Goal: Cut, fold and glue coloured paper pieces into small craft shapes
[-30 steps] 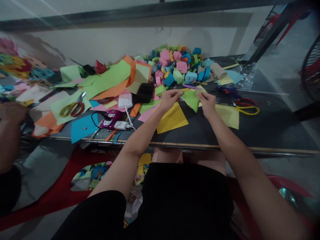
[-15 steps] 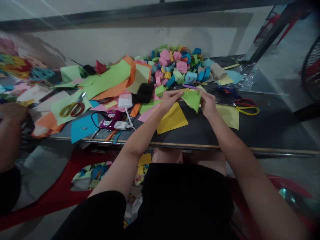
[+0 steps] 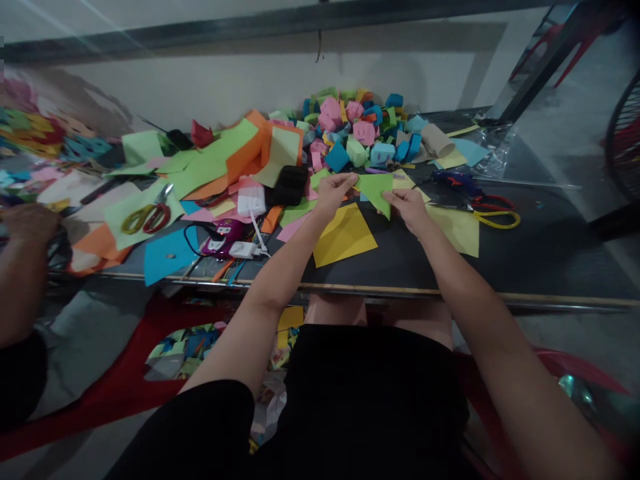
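Note:
A green piece of paper [image 3: 376,189], folded to a point at its lower end, is held up above the table between my two hands. My left hand [image 3: 336,192] pinches its left corner. On the other side, my right hand [image 3: 409,208] grips the right edge between thumb and fingers. Below my hands lies a yellow paper sheet [image 3: 345,237]. A pale yellow sheet [image 3: 457,230] rests to the right, beside scissors with red and yellow handles [image 3: 496,219]. Behind the green paper rises a heap of small folded paper shapes [image 3: 364,133].
A cardboard tube [image 3: 437,141] lies right of the heap. A purple power strip [image 3: 223,239] with white plugs, a blue sheet [image 3: 169,257] and more scissors [image 3: 145,218] are at left. Another person's hand [image 3: 31,223] is at the far left. The table edge [image 3: 380,291] runs before me.
The green paper has shifted slightly left and up and turned in my hands. My right hand has moved left and a little lower along its edge.

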The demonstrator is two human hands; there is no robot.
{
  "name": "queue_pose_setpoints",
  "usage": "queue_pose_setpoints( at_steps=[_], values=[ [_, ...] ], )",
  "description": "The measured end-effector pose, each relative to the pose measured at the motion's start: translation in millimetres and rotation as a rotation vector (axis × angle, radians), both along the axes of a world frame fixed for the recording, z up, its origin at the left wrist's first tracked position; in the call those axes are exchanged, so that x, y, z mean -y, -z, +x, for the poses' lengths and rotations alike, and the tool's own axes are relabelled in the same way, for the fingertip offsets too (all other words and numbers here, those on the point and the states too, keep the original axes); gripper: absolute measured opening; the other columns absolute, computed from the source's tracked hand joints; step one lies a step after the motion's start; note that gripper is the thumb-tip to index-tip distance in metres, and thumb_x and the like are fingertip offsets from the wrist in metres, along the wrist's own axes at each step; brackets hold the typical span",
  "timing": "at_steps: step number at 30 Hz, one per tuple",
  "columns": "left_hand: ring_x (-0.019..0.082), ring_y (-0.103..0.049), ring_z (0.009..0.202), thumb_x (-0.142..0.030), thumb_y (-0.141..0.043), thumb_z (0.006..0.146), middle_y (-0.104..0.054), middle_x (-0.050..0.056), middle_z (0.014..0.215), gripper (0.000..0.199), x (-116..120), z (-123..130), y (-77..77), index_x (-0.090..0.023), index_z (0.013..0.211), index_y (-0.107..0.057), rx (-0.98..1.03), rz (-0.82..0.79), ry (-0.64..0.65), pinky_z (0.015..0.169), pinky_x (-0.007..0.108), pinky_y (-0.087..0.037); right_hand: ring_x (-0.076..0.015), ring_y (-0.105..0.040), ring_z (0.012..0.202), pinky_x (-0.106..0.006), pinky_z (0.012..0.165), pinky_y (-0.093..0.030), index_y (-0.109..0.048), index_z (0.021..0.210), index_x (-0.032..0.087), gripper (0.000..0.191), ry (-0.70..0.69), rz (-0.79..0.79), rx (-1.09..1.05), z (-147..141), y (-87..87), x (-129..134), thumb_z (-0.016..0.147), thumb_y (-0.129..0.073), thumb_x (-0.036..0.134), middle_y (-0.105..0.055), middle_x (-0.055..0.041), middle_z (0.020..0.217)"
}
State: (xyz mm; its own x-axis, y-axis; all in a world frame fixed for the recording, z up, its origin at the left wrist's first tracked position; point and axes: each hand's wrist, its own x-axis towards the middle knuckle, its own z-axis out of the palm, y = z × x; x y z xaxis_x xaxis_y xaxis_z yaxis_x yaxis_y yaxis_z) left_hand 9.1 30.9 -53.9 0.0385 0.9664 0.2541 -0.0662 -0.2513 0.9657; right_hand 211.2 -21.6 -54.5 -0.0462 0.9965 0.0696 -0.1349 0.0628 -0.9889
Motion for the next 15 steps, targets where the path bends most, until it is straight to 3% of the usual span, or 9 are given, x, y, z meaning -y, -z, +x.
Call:
queue_pose_setpoints(
  at_steps=[4, 6, 8, 11, 13, 15],
  values=[
    [0.010, -0.067, 0.057, -0.055, -0.079, 0.081, -0.068, 0.001, 0.063, 0.038, -4, -2, 3.4, -0.017, 0.086, -0.076, -0.062, 0.015, 0.000, 0.054, 0.021, -0.051, -0.0122, -0.062, 0.051, -0.023, 0.046, -0.056, -0.068, 0.065, 0.020, 0.043, -0.030, -0.123, -0.037, -1, -5.4, 4, 0.061, -0.093, 0.054, -0.063, 0.0013, 0.056],
    [0.014, -0.071, 0.067, -0.061, -0.072, 0.084, -0.072, 0.004, 0.072, 0.043, -1, -7, -0.7, -0.019, 0.092, -0.077, -0.113, 0.086, -0.011, 0.061, 0.023, -0.054, -0.0098, -0.061, 0.051, -0.019, 0.045, -0.054, -0.069, 0.068, 0.018, 0.037, -0.076, -0.169, -0.060, 0, -9.3, 6, 0.065, -0.093, 0.046, -0.065, 0.0001, 0.059],
    [0.020, -0.075, 0.092, -0.064, -0.065, 0.087, -0.078, 0.008, 0.096, 0.047, 6, -14, -9.3, -0.022, 0.104, -0.077, -0.211, 0.263, -0.009, 0.080, 0.030, -0.058, -0.0086, -0.062, 0.052, -0.017, 0.046, -0.053, -0.070, 0.075, 0.016, 0.031, -0.103, -0.207, -0.082, 0, -13.0, 8, 0.068, -0.092, 0.038, -0.069, -0.0018, 0.065],
    [0.031, -0.060, 0.132, -0.063, -0.069, 0.082, -0.068, 0.013, 0.136, 0.052, 17, -22, -22.5, -0.024, 0.116, -0.075, -0.476, 0.576, 0.080, 0.111, 0.043, -0.045, -0.0100, -0.065, 0.054, -0.017, 0.045, -0.052, -0.070, 0.088, 0.017, 0.031, -0.038, -0.265, -0.098, -1, -15.7, 10, 0.069, -0.091, 0.029, -0.071, -0.0024, 0.069],
    [0.033, -0.056, 0.137, -0.059, -0.073, 0.080, -0.067, 0.014, 0.137, 0.048, 22, -19, -24.6, -0.023, 0.113, -0.075, -0.650, 0.642, 0.167, 0.114, 0.046, -0.041, -0.0119, -0.066, 0.054, -0.017, 0.042, -0.049, -0.067, 0.095, 0.019, 0.037, -0.003, -0.269, -0.090, -2, -14.6, 10, 0.068, -0.091, 0.027, -0.071, -0.0012, 0.067],
    [0.031, -0.063, 0.128, -0.052, -0.070, 0.086, -0.073, 0.013, 0.124, 0.035, 22, -11, -19.8, -0.024, 0.106, -0.076, -0.748, 0.648, 0.241, 0.108, 0.043, -0.045, -0.0124, -0.064, 0.050, -0.018, 0.040, -0.046, -0.064, 0.094, 0.021, 0.041, -0.019, -0.247, -0.063, -2, -11.4, 8, 0.067, -0.092, 0.033, -0.070, 0.0002, 0.063]
  ],
)
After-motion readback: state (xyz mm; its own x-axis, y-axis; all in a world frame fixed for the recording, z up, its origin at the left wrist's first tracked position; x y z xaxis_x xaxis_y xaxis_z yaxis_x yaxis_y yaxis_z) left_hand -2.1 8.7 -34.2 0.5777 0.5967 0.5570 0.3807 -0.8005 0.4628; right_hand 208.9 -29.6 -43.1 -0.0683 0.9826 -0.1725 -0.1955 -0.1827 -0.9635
